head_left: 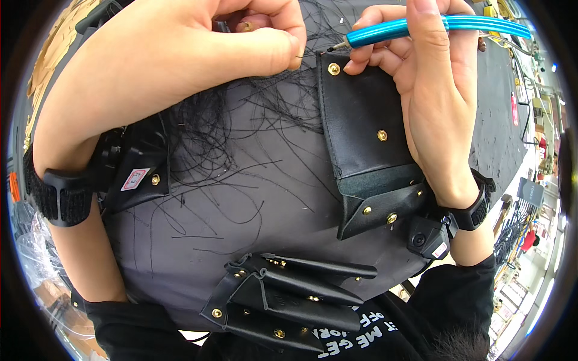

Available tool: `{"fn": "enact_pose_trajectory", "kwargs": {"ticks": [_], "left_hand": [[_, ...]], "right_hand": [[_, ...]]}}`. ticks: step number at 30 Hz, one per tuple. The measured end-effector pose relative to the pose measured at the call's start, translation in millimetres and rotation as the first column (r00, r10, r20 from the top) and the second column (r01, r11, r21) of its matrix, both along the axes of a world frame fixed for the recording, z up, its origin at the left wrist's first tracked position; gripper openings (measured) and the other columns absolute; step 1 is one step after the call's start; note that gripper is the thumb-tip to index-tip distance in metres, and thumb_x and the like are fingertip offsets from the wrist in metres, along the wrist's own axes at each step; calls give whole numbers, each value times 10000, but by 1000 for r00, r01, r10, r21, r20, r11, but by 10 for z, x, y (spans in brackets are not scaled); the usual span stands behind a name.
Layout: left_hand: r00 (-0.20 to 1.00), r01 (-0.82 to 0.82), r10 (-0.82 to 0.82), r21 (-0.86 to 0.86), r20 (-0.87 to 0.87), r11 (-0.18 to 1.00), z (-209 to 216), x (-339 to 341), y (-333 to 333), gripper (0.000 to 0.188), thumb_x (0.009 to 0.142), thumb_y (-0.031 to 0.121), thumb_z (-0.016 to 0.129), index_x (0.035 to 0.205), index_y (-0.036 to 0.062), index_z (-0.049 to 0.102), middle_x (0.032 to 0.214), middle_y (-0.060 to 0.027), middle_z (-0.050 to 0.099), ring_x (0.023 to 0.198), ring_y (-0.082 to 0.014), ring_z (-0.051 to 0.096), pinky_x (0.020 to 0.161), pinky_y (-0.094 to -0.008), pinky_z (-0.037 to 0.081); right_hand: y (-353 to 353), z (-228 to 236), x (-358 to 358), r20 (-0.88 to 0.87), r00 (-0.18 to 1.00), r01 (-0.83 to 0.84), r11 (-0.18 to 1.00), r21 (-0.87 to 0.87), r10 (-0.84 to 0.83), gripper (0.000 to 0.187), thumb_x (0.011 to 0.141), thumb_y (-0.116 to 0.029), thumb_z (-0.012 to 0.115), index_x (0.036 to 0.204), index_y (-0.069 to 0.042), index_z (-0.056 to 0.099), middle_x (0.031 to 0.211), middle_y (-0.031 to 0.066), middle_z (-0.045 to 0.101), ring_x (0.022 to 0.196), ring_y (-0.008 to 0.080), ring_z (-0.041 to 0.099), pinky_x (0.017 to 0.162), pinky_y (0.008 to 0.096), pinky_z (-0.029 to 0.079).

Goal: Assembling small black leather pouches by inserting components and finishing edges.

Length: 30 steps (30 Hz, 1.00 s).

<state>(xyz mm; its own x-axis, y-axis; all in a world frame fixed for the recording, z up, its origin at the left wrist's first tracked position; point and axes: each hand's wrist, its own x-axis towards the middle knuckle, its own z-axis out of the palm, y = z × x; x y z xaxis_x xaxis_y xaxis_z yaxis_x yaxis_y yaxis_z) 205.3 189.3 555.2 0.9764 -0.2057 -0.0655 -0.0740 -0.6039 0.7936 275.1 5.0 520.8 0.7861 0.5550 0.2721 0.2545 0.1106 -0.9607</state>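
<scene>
In my right hand (436,72) is a blue pen-shaped tool (391,31) with a narrow metal tip and a cord at its back end. The tip is at the top corner of a black leather pouch (361,114) with gold snaps. This pouch lies with its flap opened out, and my right fingertips touch its edge. My left hand (259,42) is closed, thumb against the fingers, left of that corner. A short bit of dark thread (299,56) shows at the thumb tip; its other end is hidden.
Loose black threads (205,132) are scattered over the dark grey table (241,234). Several black leather pouches (295,301) lie stacked at the near edge. Another black leather piece (144,168) sits under my left forearm. Each wrist wears a strap; a small camera (426,236) is on the right one.
</scene>
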Motion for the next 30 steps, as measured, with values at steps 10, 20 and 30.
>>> {"fn": "enact_pose_trajectory", "kwargs": {"ticks": [10,20,30], "left_hand": [[999,35,-35,-36,-3,999,0,16,31,125,884,171,542,843,55,565,750,54,531,650,-7,394,585,-173,321],[999,-37,37,29,-1,999,-83,57,174,137,895,154,549,871,21,569,750,53,518,689,-7,433,617,-159,338],[982,-130,107,150,153,980,23,42,-126,171,834,188,657,838,18,635,659,28,406,616,-63,360,548,-233,307]], "right_hand": [[8,4,-6,-23,1000,3,1000,7,-3,158,1001,-244,373,993,-92,332,734,144,547,539,183,546,516,292,495],[25,33,7,-231,971,90,990,111,-62,150,1002,-236,365,979,-91,337,709,142,545,519,183,540,499,290,492],[-99,164,65,-230,969,-48,981,188,91,201,999,-292,370,1024,-96,327,759,140,545,545,165,535,499,281,474]]}}
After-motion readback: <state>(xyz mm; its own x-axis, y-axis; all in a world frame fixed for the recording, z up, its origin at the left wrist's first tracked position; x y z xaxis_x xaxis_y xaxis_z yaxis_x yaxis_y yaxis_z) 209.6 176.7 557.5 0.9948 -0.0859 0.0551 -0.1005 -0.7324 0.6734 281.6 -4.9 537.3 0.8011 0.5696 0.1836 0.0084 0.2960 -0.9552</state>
